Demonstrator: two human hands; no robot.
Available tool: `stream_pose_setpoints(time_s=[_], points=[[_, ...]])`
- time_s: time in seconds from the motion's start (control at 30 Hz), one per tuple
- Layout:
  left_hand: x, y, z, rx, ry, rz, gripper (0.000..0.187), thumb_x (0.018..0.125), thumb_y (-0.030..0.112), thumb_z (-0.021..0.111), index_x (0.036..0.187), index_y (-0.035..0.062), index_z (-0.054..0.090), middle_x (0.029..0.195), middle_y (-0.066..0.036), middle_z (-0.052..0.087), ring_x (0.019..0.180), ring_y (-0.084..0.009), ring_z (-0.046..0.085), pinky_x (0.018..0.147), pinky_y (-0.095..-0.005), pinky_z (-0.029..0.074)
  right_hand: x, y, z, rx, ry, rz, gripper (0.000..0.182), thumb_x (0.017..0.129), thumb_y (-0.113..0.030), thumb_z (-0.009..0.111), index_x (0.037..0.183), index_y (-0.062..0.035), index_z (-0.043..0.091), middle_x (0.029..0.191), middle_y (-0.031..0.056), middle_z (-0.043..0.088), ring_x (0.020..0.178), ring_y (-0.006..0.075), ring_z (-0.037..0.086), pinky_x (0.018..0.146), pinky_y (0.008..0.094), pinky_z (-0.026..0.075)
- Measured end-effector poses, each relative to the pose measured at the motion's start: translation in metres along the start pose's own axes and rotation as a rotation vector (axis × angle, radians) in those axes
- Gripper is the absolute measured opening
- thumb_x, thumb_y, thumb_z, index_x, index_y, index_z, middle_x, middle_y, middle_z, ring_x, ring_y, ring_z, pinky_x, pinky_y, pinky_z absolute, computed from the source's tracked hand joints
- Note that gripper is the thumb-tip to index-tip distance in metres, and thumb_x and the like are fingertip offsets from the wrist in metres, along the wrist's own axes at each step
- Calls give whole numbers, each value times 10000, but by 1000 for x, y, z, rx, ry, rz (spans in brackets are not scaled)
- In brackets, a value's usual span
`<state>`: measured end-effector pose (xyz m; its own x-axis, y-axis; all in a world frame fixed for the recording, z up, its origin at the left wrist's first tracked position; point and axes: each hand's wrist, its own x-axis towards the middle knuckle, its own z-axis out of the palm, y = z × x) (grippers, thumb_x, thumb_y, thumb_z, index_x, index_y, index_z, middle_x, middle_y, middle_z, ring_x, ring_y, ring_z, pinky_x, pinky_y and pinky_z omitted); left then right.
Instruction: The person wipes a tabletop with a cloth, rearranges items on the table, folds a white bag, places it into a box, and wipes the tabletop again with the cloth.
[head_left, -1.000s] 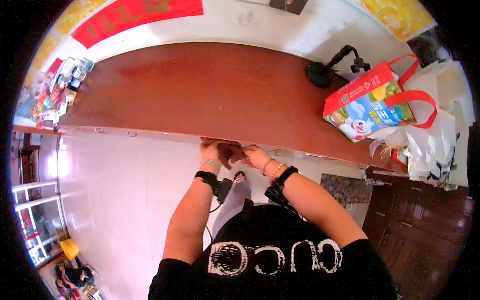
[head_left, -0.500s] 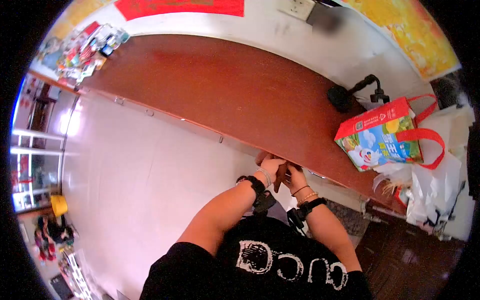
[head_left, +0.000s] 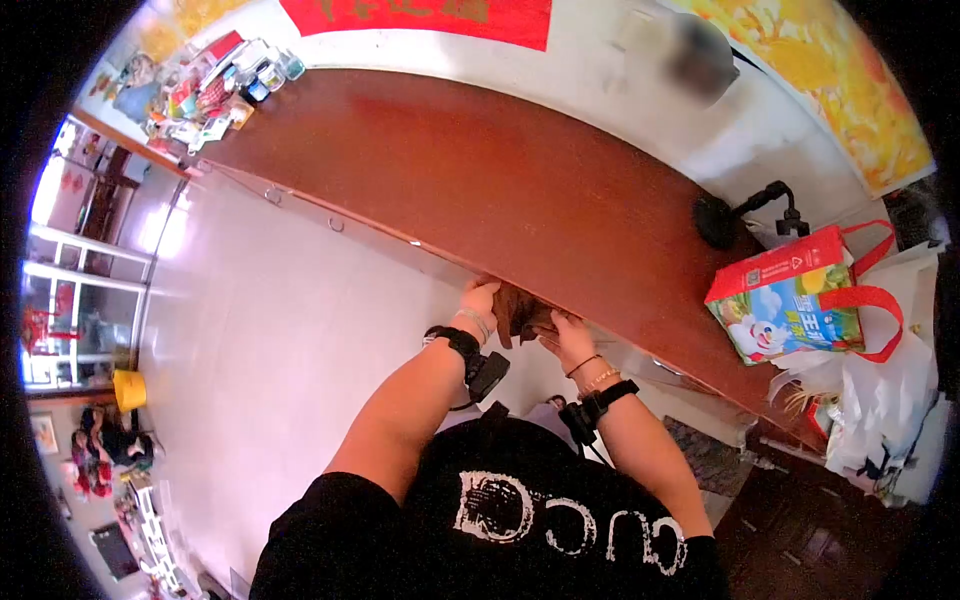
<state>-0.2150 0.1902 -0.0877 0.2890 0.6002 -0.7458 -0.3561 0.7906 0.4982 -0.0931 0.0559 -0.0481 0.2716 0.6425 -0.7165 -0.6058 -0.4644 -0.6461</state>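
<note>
A dark brown cloth (head_left: 516, 312) hangs at the front edge of the long reddish-brown cabinet top (head_left: 430, 170). My left hand (head_left: 481, 304) grips its left side, fingers closed on the fabric. On the other side, my right hand (head_left: 567, 340) pinches the cloth's right part, close under the edge. Between the hands the cloth is spread and loosely creased. Some of my fingertips are hidden behind it. Both wrists carry black strapped devices and bracelets.
At the right end stand a colourful shopping bag (head_left: 785, 295) with red handles, white plastic bags (head_left: 880, 385) and a black stand (head_left: 715, 220). Assorted small bottles and packets (head_left: 215, 95) crowd the far left end. A yellow bucket (head_left: 128, 390) is on the floor at left.
My hands have moved apart, the left one to the left and up. The cloth, bunched between them before, is now spread wider. The whole view has shifted slightly.
</note>
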Motion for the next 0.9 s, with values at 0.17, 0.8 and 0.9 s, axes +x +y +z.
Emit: stream_pose_setpoints(time_s=[0.17, 0.8, 0.9], points=[[58, 67, -83, 38, -204, -3, 257, 832, 27, 520, 1082, 3, 465, 1040, -162, 553, 933, -296, 568, 770, -417, 497, 48, 6, 88, 25, 53, 5, 293, 901, -261, 482, 1150, -110, 445, 1085, 63, 548, 973, 215, 570, 791, 369, 466], [134, 124, -96, 792, -244, 304, 602, 743, 180, 673, 1240, -1, 386, 1234, -136, 495, 1132, -281, 469, 963, -319, 366, 101, 18, 226, 67, 77, -26, 262, 890, -165, 489, 1145, -119, 454, 1092, 33, 518, 1014, 200, 509, 897, 407, 412], [129, 137, -96, 763, -137, 220, 540, 755, 135, 650, 1224, 13, 412, 1218, -133, 509, 1141, -275, 462, 960, -328, 365, 96, 13, 227, -81, 148, 21, 245, 892, -178, 497, 1126, -116, 463, 1073, 31, 529, 998, 197, 523, 904, 399, 410]])
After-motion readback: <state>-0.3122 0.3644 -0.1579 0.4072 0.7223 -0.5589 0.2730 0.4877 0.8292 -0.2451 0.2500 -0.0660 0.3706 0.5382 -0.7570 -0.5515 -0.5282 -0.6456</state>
